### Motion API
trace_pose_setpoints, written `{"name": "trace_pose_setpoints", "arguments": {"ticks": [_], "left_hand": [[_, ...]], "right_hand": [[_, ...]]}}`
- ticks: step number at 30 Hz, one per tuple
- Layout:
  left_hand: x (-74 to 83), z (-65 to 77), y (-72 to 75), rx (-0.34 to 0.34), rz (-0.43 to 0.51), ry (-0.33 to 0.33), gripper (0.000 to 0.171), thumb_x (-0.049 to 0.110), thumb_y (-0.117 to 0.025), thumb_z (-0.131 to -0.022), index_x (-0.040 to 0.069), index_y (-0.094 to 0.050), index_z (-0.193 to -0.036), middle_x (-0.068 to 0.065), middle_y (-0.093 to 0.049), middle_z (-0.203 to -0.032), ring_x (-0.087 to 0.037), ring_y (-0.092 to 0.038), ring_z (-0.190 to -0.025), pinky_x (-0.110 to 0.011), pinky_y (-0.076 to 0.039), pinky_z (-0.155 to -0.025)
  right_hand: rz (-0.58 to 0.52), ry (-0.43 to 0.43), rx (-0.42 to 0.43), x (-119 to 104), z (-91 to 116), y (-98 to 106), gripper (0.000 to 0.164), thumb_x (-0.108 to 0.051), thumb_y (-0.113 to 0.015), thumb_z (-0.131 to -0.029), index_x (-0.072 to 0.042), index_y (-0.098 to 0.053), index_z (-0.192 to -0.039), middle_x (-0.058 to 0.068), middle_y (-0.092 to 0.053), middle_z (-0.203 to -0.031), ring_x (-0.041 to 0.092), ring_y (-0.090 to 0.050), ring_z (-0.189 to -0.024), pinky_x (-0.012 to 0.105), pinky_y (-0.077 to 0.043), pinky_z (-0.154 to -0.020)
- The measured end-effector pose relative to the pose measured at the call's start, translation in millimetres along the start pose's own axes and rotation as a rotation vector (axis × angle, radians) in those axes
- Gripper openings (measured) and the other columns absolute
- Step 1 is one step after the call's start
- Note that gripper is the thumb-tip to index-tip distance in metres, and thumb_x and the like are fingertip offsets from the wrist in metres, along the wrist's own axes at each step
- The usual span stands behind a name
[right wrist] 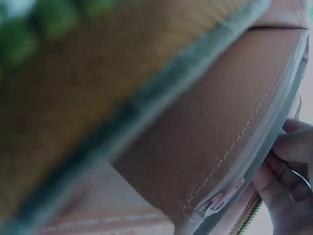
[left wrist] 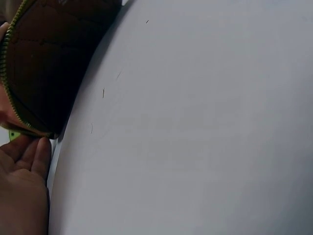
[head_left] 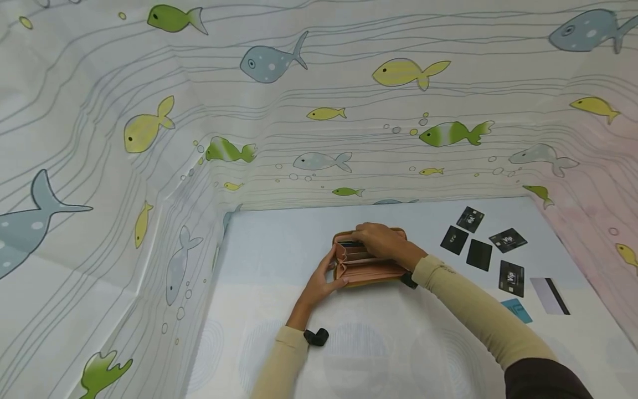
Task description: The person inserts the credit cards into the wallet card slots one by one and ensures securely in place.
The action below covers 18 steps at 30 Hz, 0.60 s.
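An unzipped wallet (head_left: 371,271) with a tan-pink lining lies on the table, several inner compartments showing. My left hand (head_left: 321,280) holds its left end, thumb on the front edge. In the left wrist view, those fingers (left wrist: 41,154) meet the zip corner of the dark quilted outside. My right hand (head_left: 381,241) reaches over the back card slots, fingers bent at the right end of a dark card (head_left: 351,244) that sticks out there. Its fingertips are partly hidden. Stitched lining (right wrist: 215,122) and a small zip pull fill the right wrist view.
Several black cards (head_left: 508,240), a pale card with a dark stripe (head_left: 545,296) and a blue card (head_left: 518,309) lie on the right side of the table (head_left: 279,244). Fish-patterned sheets (head_left: 324,133) rise behind it and along both sides.
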State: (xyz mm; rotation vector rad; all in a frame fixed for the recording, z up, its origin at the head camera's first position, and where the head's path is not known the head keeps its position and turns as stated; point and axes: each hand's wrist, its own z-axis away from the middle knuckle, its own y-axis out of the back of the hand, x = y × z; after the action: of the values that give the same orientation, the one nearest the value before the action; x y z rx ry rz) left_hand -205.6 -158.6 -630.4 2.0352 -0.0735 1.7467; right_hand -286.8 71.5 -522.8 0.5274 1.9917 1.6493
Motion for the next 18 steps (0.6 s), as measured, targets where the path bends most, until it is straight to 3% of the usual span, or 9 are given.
{"name": "trace_pose_setpoints", "arguments": {"ticks": [4,10,13,18], "left_hand": [[12.0,0.6,2.2,-0.014,-0.007,-0.020,0.092,0.016,-0.070,-0.092,0.018,-0.011,-0.162,-0.007,-0.020,-0.167,-0.030,-0.031,-0.149,-0.055,-0.032,-0.118],[36.1,3.8,7.0,-0.044,-0.008,-0.031,0.092,0.012,-0.070,-0.091,0.002,-0.010,-0.160,-0.016,-0.020,-0.166,-0.037,-0.031,-0.148,-0.058,-0.033,-0.116],[32.0,3.0,4.8,-0.022,-0.004,-0.051,0.092,0.011,-0.071,-0.090,0.003,-0.011,-0.160,-0.017,-0.024,-0.164,-0.038,-0.033,-0.147,-0.060,-0.033,-0.114],[8.8,-0.8,0.0,-0.012,-0.031,-0.054,0.095,0.017,-0.072,-0.091,0.014,-0.010,-0.162,-0.011,-0.024,-0.165,-0.031,-0.032,-0.148,-0.057,-0.035,-0.114]], "right_hand": [[0.009,-0.031,0.012,-0.4,-0.2,-1.4,0.018,0.005,-0.065,-0.091,-0.005,-0.071,-0.106,0.005,-0.069,-0.093,0.018,-0.066,-0.084,0.032,-0.058,-0.075],[0.032,-0.043,-0.002,0.1,-0.2,-3.4,0.018,0.002,-0.064,-0.092,-0.001,-0.068,-0.110,0.010,-0.070,-0.102,0.022,-0.068,-0.090,0.034,-0.058,-0.078],[0.025,-0.051,-0.006,1.0,-0.4,-4.5,0.018,0.002,-0.063,-0.093,0.000,-0.068,-0.110,0.011,-0.069,-0.102,0.022,-0.068,-0.090,0.035,-0.058,-0.078],[0.000,-0.053,-0.005,1.5,-0.3,-5.7,0.018,0.002,-0.059,-0.094,0.002,-0.067,-0.110,0.011,-0.069,-0.099,0.022,-0.068,-0.087,0.035,-0.058,-0.076]]}}
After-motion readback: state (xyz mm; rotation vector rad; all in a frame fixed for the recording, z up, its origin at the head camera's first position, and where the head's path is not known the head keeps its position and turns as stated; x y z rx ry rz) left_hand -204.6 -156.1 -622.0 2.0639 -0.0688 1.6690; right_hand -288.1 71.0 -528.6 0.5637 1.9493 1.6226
